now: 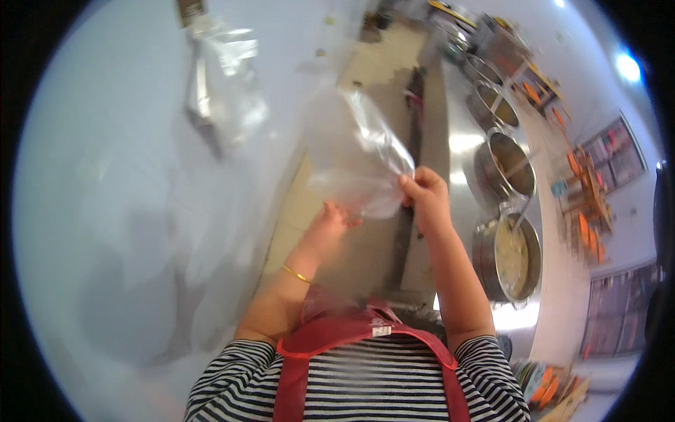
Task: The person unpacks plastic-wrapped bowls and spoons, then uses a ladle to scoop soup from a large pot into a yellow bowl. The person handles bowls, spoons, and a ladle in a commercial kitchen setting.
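A clear plastic bag (364, 142) is spread in front of me, above the tiled floor. My right hand (428, 198) pinches its edge between thumb and fingers. My left hand (333, 224), with a gold bangle on the wrist, is at the bag's lower left edge; blur hides whether its fingers grip the film. More clear plastic bags (227, 79) hang on the pale wall at the upper left.
Along my right runs a steel counter (459, 158) with several large metal pots, among them a near pot (511, 258) of pale food with a utensil handle rising from it. Beyond stand wooden tables (593, 195) with orange chairs. The pale wall (132, 211) fills my left side.
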A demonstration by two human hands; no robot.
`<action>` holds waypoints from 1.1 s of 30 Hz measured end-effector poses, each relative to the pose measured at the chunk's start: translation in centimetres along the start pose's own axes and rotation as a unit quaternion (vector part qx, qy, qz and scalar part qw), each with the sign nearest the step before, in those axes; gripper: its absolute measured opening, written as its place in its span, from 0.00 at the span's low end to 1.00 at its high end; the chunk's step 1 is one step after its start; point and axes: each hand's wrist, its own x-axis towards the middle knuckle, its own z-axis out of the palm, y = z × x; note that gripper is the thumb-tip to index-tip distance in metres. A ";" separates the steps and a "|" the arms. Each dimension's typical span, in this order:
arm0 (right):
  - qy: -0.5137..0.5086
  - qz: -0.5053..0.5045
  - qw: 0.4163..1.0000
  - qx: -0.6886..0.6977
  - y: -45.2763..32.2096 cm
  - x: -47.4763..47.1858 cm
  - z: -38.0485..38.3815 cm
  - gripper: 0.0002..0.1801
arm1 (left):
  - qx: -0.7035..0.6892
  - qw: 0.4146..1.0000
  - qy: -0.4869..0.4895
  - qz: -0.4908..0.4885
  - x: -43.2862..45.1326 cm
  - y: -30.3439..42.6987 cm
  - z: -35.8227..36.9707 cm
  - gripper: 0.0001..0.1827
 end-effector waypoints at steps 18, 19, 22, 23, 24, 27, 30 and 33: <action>0.358 -0.027 0.933 -0.007 3.7 -23.9 -24.1 0.20 | 0.041 0.879 -0.356 -0.315 4.2 -11.2 24.1 0.12; 0.326 -0.011 0.945 0.025 4.0 -24.3 -24.4 0.19 | 0.065 0.867 -0.373 -0.324 4.0 -11.7 24.8 0.12; 0.280 0.053 0.952 0.114 6.0 -26.2 -24.1 0.18 | 0.129 0.835 -0.407 -0.346 3.1 -13.6 26.1 0.13; 0.250 0.056 0.955 0.148 6.6 -26.9 -24.1 0.18 | 0.130 0.837 -0.400 -0.351 2.8 -14.1 26.3 0.14; 0.254 0.043 0.949 0.183 7.2 -27.7 -23.9 0.16 | 0.131 0.837 -0.392 -0.357 2.6 -14.6 26.4 0.14; 0.272 0.044 0.938 0.208 8.3 -29.7 -24.4 0.12 | 0.156 0.839 -0.368 -0.370 2.0 -15.9 26.8 0.15; 0.285 0.050 0.929 0.232 8.5 -31.9 -25.0 0.11 | 0.223 0.822 -0.367 -0.374 1.4 -16.9 27.4 0.13; 0.290 0.059 0.939 0.172 8.7 -33.9 -25.6 0.12 | 0.223 0.813 -0.382 -0.378 0.6 -17.6 28.3 0.12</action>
